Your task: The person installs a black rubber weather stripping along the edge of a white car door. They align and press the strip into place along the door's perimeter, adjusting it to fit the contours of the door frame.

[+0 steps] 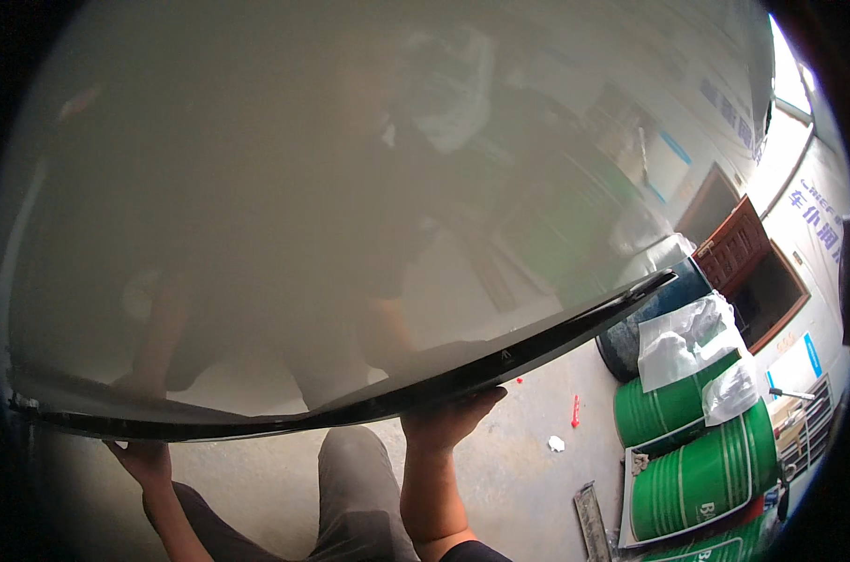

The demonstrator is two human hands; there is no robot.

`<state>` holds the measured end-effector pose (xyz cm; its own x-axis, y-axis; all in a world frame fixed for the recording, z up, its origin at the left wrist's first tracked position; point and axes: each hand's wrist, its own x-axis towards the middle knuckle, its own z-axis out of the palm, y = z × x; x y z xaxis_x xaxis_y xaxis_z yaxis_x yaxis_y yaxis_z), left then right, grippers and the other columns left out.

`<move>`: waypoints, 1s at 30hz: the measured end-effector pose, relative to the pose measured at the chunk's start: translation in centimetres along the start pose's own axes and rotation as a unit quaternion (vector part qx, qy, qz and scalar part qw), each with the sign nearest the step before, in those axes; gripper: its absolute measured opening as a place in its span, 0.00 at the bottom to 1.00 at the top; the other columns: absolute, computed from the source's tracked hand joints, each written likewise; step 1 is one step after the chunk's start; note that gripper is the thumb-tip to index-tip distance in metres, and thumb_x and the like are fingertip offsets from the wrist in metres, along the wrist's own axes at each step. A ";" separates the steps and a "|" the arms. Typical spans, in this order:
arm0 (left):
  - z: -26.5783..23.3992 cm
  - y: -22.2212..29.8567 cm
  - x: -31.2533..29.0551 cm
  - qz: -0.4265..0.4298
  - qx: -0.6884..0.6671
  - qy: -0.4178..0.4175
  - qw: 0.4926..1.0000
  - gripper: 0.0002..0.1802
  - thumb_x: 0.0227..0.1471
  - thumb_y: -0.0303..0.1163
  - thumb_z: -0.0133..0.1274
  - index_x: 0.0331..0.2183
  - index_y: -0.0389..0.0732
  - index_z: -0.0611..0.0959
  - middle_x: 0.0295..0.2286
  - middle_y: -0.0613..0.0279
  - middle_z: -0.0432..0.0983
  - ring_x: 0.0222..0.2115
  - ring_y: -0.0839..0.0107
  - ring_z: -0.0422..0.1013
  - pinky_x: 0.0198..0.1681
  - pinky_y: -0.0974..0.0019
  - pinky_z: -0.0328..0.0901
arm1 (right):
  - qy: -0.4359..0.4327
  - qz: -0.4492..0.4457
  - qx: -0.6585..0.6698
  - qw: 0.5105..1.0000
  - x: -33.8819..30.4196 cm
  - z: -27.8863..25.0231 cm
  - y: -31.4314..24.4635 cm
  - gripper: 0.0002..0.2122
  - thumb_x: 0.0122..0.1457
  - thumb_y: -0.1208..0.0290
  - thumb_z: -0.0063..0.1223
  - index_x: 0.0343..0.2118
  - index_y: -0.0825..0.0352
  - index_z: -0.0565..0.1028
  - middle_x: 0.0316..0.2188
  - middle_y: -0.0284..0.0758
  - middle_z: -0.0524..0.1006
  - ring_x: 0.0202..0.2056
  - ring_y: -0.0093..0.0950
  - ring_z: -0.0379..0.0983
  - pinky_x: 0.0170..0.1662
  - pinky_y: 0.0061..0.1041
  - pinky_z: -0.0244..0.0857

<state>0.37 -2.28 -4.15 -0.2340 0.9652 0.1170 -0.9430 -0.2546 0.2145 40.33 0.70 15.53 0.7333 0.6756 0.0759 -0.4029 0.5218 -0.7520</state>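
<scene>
A large, curved, glossy sheet, which looks like a car windshield [256,187], fills most of the view, tilted up in front of me. Its black lower edge [505,363] runs from the far left up to the right. My left hand [146,461] grips that edge from below near its left end, with most of the fingers hidden by the sheet. Further right, my right hand [448,421] supports the same edge from underneath, its palm against it and its other digits partly hidden. Reflections of my arms and of the room show on the surface.
On the right lie several green drums [697,478], with clear plastic sheeting [692,342] over some. A dark blue barrel [622,342] stands behind them. Small red scraps [576,410], a white crumpled bit [556,444] and a narrow flat strip [593,525] lie on the concrete floor [519,478].
</scene>
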 end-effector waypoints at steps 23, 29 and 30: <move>4.1 -0.4 0.6 0.038 -0.056 0.176 0.982 0.40 0.50 0.59 0.48 0.57 0.42 0.63 0.56 0.54 0.58 0.56 0.57 0.56 0.58 0.46 0.52 | -0.373 0.009 0.205 0.905 0.1 -0.5 -0.7 0.34 0.57 0.35 0.26 0.57 0.56 0.63 0.52 0.36 0.70 0.54 0.36 0.63 0.58 0.46 0.50; 3.2 -0.5 0.7 0.045 -0.009 0.180 0.983 0.46 0.47 0.62 0.50 0.57 0.40 0.60 0.56 0.52 0.57 0.56 0.55 0.57 0.57 0.46 0.55 | -0.318 0.048 0.195 0.927 -0.5 -0.7 1.0 0.30 0.59 0.40 0.30 0.57 0.57 0.62 0.54 0.37 0.65 0.56 0.36 0.59 0.59 0.47 0.49; 3.9 -0.5 0.7 0.051 0.004 0.187 0.981 0.48 0.46 0.64 0.50 0.58 0.41 0.58 0.56 0.52 0.57 0.56 0.55 0.57 0.56 0.46 0.57 | -0.344 0.058 0.188 0.918 -0.6 -0.6 1.2 0.30 0.60 0.40 0.30 0.57 0.58 0.62 0.55 0.37 0.64 0.56 0.36 0.58 0.59 0.46 0.49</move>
<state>1.57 -1.74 -0.35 -0.3981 0.8890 -0.2265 -0.9091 -0.3492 0.2271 39.71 0.60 14.14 0.2050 0.8398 0.5027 -0.7125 0.4802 -0.5117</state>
